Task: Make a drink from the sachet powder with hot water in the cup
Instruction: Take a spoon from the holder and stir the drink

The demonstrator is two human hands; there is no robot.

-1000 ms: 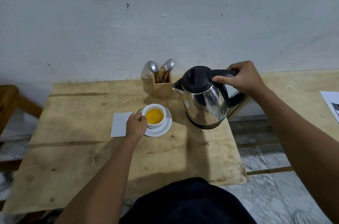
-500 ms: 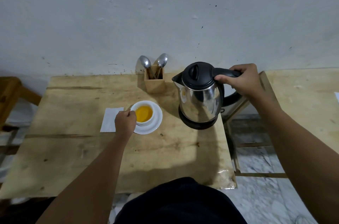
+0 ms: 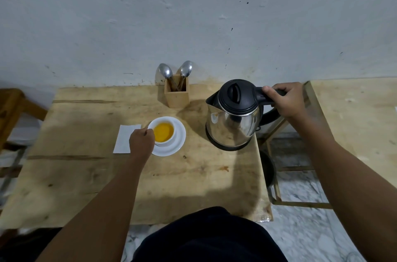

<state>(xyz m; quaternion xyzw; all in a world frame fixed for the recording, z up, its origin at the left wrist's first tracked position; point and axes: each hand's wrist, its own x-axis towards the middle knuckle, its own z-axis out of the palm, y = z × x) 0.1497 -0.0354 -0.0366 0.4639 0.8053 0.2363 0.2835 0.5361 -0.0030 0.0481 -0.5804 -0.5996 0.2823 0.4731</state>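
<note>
Our left hand (image 3: 141, 141) curls closed against the near-left rim of the round white cup (image 3: 162, 133) of orange liquid, on its glossy saucer (image 3: 175, 143) mid-table. Our right hand (image 3: 286, 99) grips the black handle of the shiny steel kettle (image 3: 234, 120), standing farther right on the rough wooden table (image 3: 86, 175).

1. cup (image 3: 166, 142) by the left hand (image 3: 141, 143) is white, the liquid in it bright orange-yellow
2. saucer (image 3: 176, 148) under it, white too
3. paper (image 3: 124, 139) just left of that hand: plain white
4. kettle (image 3: 234, 124) under the right hand (image 3: 287, 100): shiny steel, black lid and handle
5. desk (image 3: 86, 175) is pale yellowish wood with dark streaks
</note>
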